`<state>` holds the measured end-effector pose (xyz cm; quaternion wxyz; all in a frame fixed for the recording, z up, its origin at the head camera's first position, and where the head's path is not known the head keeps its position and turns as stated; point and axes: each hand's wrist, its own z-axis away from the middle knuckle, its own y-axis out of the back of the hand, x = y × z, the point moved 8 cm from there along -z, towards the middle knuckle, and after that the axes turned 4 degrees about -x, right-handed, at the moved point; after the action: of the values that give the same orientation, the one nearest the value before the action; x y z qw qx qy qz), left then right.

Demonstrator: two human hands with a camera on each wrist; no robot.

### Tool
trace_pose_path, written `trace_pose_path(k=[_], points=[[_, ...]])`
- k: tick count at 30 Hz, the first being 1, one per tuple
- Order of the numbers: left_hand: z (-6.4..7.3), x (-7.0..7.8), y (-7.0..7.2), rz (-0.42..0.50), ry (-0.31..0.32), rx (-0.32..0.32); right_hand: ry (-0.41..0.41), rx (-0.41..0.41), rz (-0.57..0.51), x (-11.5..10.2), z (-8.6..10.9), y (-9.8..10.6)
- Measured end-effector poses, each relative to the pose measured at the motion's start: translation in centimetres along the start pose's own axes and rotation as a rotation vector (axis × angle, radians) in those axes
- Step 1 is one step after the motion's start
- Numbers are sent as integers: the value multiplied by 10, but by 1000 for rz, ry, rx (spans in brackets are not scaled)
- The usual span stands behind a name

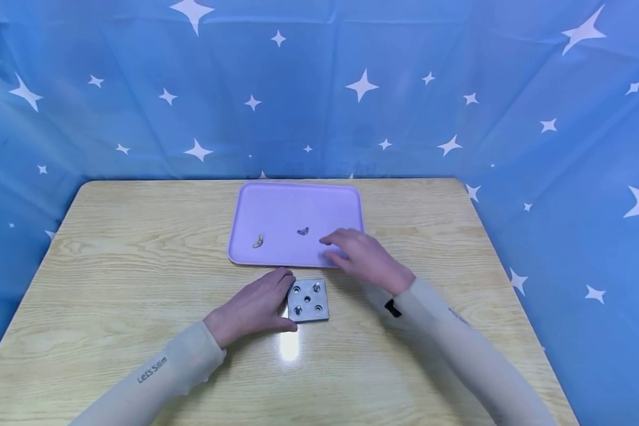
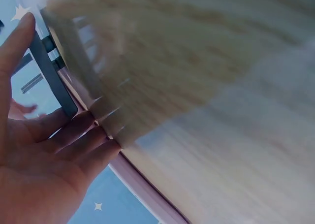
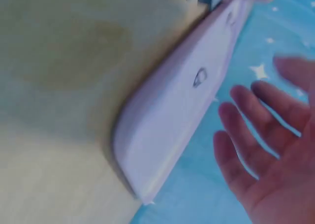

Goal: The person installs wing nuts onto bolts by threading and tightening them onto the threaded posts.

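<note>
A square metal plate (image 1: 307, 300) with several holes lies on the table, and two short studs (image 1: 316, 287) stand up from it. My left hand (image 1: 258, 305) grips its left side, fingers by the far corner and thumb by the near corner. In the left wrist view, the thumb and fingers span the plate (image 2: 53, 71). Over the right part of a purple tray (image 1: 277, 204), my right hand (image 1: 364, 257) hovers with parted fingers and holds nothing. A small dark bent piece (image 1: 303, 231) and a brass-coloured one (image 1: 258, 241) lie in the tray. A dark speck shows between the right fingers, too small to tell.
The wooden table (image 1: 154, 236) carries the tray behind the plate. A blue curtain with white stars (image 1: 309, 89) hangs along the back and sides. A black band (image 1: 392, 308) shows at the right cuff.
</note>
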<state>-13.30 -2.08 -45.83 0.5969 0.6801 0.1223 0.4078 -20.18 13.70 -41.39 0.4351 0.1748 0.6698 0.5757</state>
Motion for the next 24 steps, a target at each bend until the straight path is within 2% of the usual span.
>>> trace_pose_path(k=[4,9,15,24], points=[[0,0,-2,22,15,-20,-26,41,90,9,-35,1],[-1,-1,-3,-1,32,-29,-28,-5,149,9,-66,-11],[-2,2,-2,-72,37,-3,-62,-71,180,10,-81,-28],[-3,2,-3,-102,51,1,-34,1,273,9,-83,-32]])
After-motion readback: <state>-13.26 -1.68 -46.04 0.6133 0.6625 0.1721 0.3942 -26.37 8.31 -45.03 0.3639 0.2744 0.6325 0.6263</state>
